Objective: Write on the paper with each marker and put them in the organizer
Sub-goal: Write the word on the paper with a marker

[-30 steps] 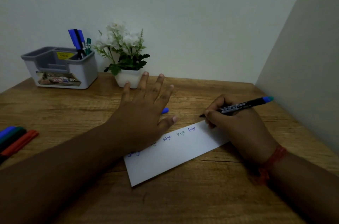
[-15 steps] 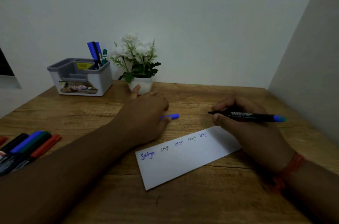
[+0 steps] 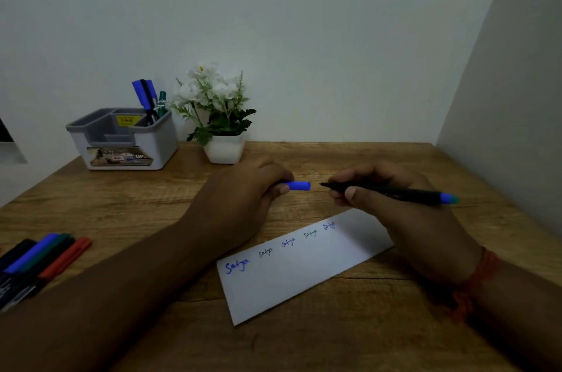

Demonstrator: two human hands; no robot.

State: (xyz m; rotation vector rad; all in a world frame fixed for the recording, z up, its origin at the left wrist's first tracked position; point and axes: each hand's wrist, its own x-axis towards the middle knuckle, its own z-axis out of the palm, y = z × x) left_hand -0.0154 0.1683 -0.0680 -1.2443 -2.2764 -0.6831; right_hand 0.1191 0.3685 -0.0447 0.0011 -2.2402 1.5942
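Observation:
A white paper strip [image 3: 304, 274] lies slanted on the wooden desk [image 3: 121, 204], with several small written words along its upper edge. My right hand [image 3: 404, 219] grips an uncapped black marker [image 3: 395, 192] with a blue end, tip pointing left. My left hand [image 3: 246, 204] pinches the blue cap [image 3: 299, 186], its open end facing the marker tip a short gap away. Both are held above the desk behind the paper. The grey and white organizer [image 3: 121, 140] stands at the back left with blue and green markers [image 3: 149, 100] in its rear compartment.
Several capped markers [image 3: 39, 262], blue, green, red and black, lie at the left edge of the desk. A white pot of white flowers [image 3: 220, 119] stands beside the organizer. A wall [image 3: 517, 97] closes off the right side.
My left hand lifted off the paper, picked up the blue cap and brought it towards the marker tip. My right hand raised the marker off the paper and turned it level.

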